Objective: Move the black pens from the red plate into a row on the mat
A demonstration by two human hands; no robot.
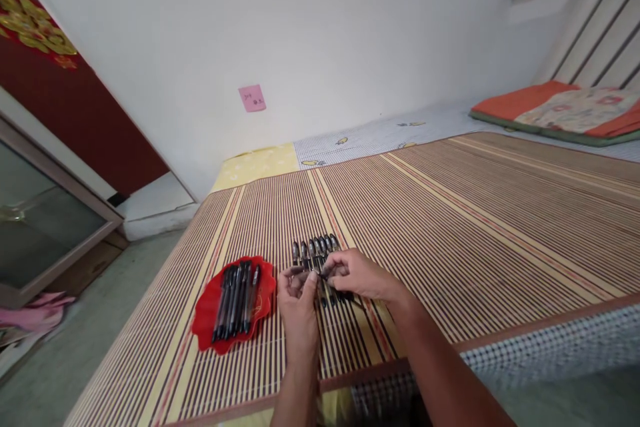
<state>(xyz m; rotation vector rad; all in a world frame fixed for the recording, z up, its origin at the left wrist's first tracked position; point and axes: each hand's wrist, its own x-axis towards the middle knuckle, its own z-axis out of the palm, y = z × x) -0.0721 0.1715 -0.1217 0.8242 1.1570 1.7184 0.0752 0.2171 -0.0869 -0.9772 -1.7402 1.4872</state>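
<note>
Where the grey floor [107,297] showed at the left, a pink cloth [40,310] lay near the foot of a glass-paned door [53,230]. Next came a dark red panel [113,130] bearing a gold ornament [37,23]. On the striped mat [450,220], toward its left side, sat a red tray [204,320] with a scalloped rim; several dark-capped pens [235,300] lay side by side in it. A pink note [253,99] was fixed to the white wall [360,27] behind. Just right of the tray was the left hand [299,295], thumb and fingers drawn together over a row of pens [315,245]. That row lay on the mat, its dark ends lined up just beyond the hands and further tips visible below them. The right hand [350,273] worked opposite, fingers bent, close to the left fingertips. Something small and dark [323,275] showed between them; whether either grip was closed on it could not be told. At far right, an orange-and-floral pad [520,103] lay near a slatted frame [583,30].
</note>
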